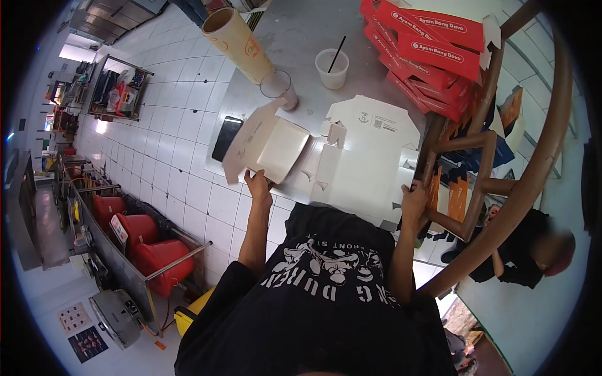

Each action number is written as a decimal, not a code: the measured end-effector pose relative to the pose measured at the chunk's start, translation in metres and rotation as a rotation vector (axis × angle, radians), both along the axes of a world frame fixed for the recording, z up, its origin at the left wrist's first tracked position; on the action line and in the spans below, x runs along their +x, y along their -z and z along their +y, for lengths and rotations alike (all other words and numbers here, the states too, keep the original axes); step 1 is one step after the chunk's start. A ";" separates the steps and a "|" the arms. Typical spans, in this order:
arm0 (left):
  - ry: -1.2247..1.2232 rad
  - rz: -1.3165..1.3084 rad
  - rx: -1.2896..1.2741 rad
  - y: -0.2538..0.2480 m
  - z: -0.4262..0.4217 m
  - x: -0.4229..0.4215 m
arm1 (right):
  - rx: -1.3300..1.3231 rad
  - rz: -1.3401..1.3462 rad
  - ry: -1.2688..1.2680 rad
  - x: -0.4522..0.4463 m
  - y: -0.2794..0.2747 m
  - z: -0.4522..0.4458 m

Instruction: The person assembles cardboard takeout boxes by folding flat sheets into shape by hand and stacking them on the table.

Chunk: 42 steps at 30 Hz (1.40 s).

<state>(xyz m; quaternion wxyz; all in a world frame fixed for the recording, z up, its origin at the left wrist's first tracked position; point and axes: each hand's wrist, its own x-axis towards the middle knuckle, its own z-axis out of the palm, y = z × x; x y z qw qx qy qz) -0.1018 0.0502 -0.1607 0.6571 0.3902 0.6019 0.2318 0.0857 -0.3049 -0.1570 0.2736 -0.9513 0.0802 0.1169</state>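
Note:
On the steel table lies a partly folded cardboard box (290, 145) with its lid raised, white inside. My left hand (258, 186) pinches the near edge of this box. To its right a flat, unfolded white box blank (362, 164) is spread out, with small print and a logo on its far panel. My right hand (414, 199) grips the right edge of the blank, fingers partly hidden. A black phone (227, 138) lies left of the folded box.
Red folded boxes (433, 59) are piled at the far right. A tall cardboard tube (238, 45), a clear cup (278, 88) and a cup with a black straw (332, 70) stand behind. A brown metal frame (483, 182) borders the right, another person (520, 247) beyond it.

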 end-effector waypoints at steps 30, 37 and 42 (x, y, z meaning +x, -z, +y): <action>0.920 0.170 1.275 -0.053 -0.052 0.075 | 0.647 -0.141 0.078 0.002 -0.082 0.006; 0.656 -0.323 -0.474 -0.067 -0.088 0.080 | 0.950 0.076 0.171 0.008 -0.146 0.004; 0.635 -0.635 -0.692 -0.101 -0.075 0.072 | 0.897 0.094 -0.075 0.003 -0.162 0.010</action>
